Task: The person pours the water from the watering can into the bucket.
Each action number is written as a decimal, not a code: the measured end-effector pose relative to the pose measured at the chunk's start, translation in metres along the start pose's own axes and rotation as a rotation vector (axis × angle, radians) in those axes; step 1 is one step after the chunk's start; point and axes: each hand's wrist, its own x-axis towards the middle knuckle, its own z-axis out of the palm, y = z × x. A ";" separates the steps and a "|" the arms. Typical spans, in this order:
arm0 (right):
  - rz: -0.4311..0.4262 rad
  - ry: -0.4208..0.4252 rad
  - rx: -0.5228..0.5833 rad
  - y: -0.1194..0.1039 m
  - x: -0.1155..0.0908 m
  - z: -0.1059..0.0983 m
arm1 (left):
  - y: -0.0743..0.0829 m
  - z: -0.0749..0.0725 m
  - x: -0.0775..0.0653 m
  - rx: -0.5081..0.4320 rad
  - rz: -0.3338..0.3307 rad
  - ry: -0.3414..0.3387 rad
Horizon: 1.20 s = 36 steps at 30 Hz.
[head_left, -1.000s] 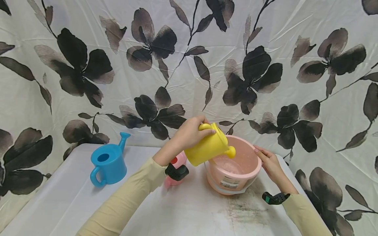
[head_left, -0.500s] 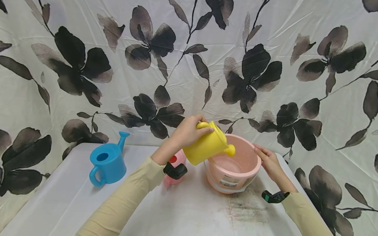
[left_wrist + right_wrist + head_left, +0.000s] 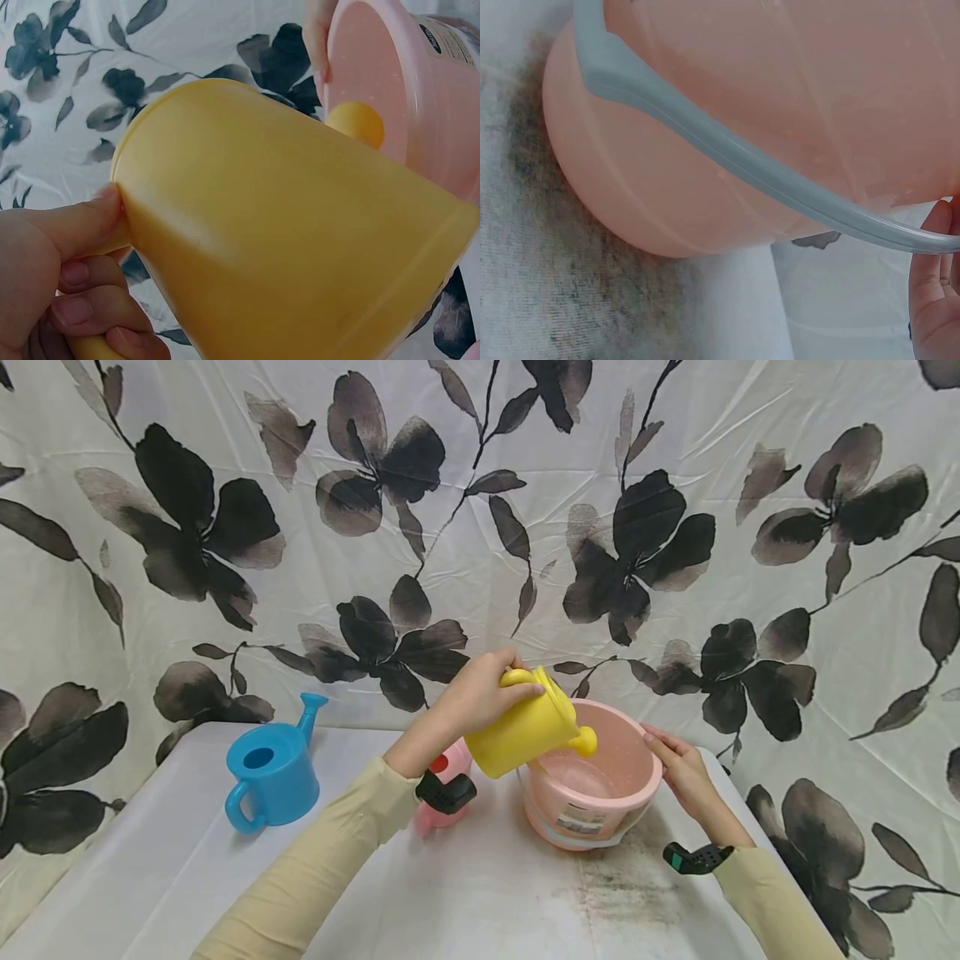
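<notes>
Left hand grips yellow watering can tilted over pink bucket, flecked inside; right hand holds rim.

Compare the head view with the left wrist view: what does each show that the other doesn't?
Only the head view: the blue watering can, standing upright; the dark stain on the table; the black wrist bands.

Only the left wrist view: the curled fingertips of the left hand.

Both: the yellow watering can, tilted, its spout at the mouth of the pink bucket; part of the right hand at the bucket's rim; the floral backdrop.
</notes>
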 end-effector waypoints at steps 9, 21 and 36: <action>-0.007 -0.003 -0.002 0.000 0.000 0.000 | 0.000 0.000 0.000 0.004 -0.014 -0.004; 0.004 -0.003 -0.008 -0.001 0.000 0.000 | 0.000 0.002 -0.001 0.020 0.000 0.020; 0.006 0.008 -0.019 0.001 0.000 -0.001 | 0.000 0.003 -0.001 0.012 -0.018 0.023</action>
